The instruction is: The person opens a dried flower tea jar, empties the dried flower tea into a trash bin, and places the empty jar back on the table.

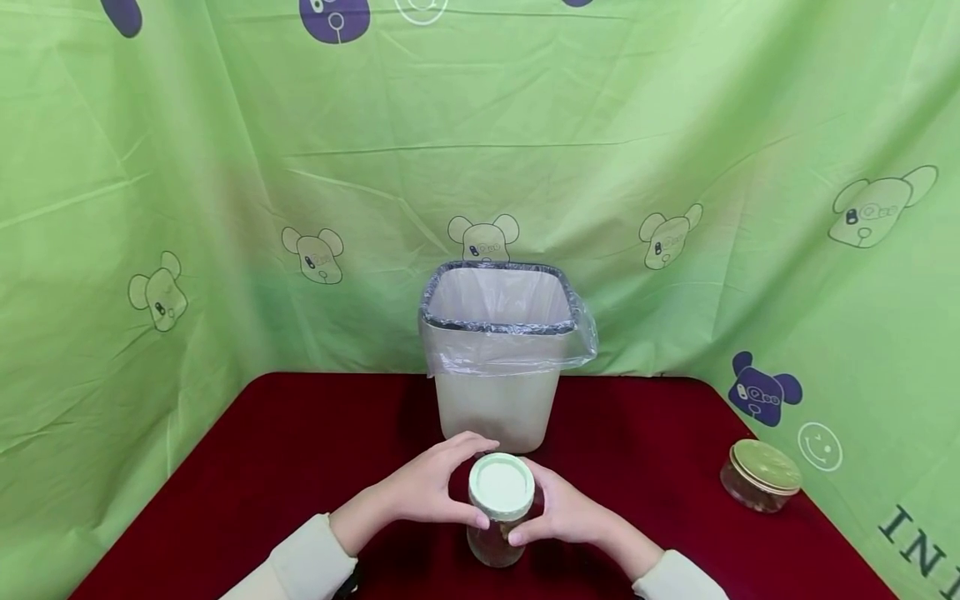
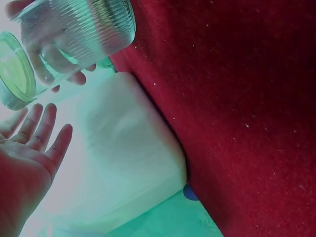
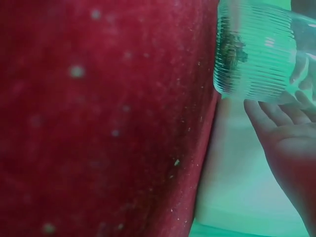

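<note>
Evidently the left side of the red-clothed table (image 1: 247, 475) serves as elbow room, because the left sleeve (image 1: 311, 558) crosses it low, from the near side. The left hand (image 1: 423, 487) is loosely spread, curved about the side of the jar without clenching; its thumb tip overlaps the glass, though whether it presses I can't tell. I'd say it's there as a guard against tipping.

Midway between the left and right edges, towards the near edge, is the ribbed glass jar (image 1: 491, 550), upright, its pale green lid (image 1: 501, 483) on top. Something dark lies by its base; whether that base rests on the cloth or hangs just above, I can't be sure. Behind it, nearer the far edge, stands a pale waste bin (image 1: 491, 408), its clear liner (image 1: 480, 360) folded out over the rim, presumably so the bag won't slip inside.

Just right of the jar, the right hand (image 1: 570, 510) grasps the glass, thumb in front and fingers behind, below the lid; that seems to leave the top uncovered. Well apart, close against the right edge, sits a low round tub (image 1: 753, 493) with a gold-green cover (image 1: 767, 464), perhaps parked there to be out of the arms' way.
</note>
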The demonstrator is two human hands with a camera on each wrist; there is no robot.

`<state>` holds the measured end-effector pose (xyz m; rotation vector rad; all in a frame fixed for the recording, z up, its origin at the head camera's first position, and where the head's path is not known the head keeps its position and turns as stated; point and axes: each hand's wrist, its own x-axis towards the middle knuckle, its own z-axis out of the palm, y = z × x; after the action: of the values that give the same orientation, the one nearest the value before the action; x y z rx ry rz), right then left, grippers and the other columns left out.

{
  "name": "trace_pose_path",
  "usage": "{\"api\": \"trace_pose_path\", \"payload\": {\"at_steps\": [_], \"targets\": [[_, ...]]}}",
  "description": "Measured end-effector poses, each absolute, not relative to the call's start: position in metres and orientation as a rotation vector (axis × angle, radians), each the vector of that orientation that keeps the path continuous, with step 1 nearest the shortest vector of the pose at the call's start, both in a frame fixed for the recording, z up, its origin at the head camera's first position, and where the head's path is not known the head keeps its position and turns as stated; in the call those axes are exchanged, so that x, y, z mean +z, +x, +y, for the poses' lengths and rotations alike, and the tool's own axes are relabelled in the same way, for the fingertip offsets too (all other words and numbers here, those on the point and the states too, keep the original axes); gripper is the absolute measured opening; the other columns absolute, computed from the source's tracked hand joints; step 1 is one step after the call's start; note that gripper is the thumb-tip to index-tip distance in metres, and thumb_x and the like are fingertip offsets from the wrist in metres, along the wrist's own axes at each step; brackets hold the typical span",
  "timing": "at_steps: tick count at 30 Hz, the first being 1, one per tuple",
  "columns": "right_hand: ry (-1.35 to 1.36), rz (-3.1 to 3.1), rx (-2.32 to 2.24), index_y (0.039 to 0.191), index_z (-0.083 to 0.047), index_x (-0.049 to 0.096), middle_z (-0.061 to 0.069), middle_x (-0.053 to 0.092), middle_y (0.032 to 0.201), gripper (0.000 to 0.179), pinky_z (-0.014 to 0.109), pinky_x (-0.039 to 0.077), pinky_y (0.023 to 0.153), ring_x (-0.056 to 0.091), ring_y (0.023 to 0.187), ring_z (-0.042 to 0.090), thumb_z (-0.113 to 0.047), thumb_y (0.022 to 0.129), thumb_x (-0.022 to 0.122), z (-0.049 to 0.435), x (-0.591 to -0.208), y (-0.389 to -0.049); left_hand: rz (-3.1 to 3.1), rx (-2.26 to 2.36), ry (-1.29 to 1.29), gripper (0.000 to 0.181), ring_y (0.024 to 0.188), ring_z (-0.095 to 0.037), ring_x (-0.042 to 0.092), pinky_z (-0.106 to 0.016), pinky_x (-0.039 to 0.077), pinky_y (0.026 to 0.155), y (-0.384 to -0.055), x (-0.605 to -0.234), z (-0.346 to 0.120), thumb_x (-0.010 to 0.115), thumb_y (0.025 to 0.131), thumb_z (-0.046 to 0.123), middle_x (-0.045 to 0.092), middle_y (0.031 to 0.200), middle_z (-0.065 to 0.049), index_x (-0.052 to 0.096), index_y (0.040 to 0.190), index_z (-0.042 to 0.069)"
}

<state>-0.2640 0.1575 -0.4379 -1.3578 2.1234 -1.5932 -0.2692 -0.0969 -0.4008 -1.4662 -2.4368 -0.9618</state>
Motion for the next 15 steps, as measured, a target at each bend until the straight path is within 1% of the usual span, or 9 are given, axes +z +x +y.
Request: {"api": "trace_pose_path", "payload": {"at_steps": [5, 8, 15], "targets": [[-1.297, 2.172, -1.541, 0.14, -0.007, 0.043, 0.004, 0.056, 0.128, 0.075, 0.032, 0.042, 0.099, 0.053, 0.117, 0.018, -0.013, 0.076, 0.082, 0.1572, -0.4344, -0.2632, -2.414, -0.932, -1.48, 0.081, 0.119, -0.01, 0.05, -0.034, 0.044, 0.098, -0.2684, -0.4009, -0.0944, 0.08, 0.076, 0.048, 0.052, 0.131, 0.003, 0.047, 0.14, 0.01], [-1.269, 2.13, -1.539, 0.14, -0.007, 0.042, 0.006, 0.055, 0.129, 0.075, 0.032, 0.042, 0.099, 0.052, 0.118, 0.019, -0.012, 0.076, 0.082, 0.1564, -0.4327, -0.2636, -2.411, -0.943, -1.49, 0.08, 0.118, -0.008, 0.05, -0.032, 0.043, 0.098, -0.2682, -0.4008, -0.0923, 0.08, 0.076, 0.047, 0.052, 0.129, 0.005, 0.048, 0.139, 0.009], [-1.246, 2.058, -1.538, 0.139, -0.007, 0.041, 0.008, 0.055, 0.129, 0.074, 0.033, 0.043, 0.099, 0.052, 0.118, 0.02, -0.009, 0.076, 0.081, 0.1562, -0.4302, -0.2652, -2.381, -0.91, -1.501, 0.08, 0.116, -0.007, 0.052, -0.03, 0.044, 0.096, -0.2683, -0.4007, -0.0896, 0.082, 0.075, 0.045, 0.054, 0.127, 0.004, 0.05, 0.136, 0.004]]}}
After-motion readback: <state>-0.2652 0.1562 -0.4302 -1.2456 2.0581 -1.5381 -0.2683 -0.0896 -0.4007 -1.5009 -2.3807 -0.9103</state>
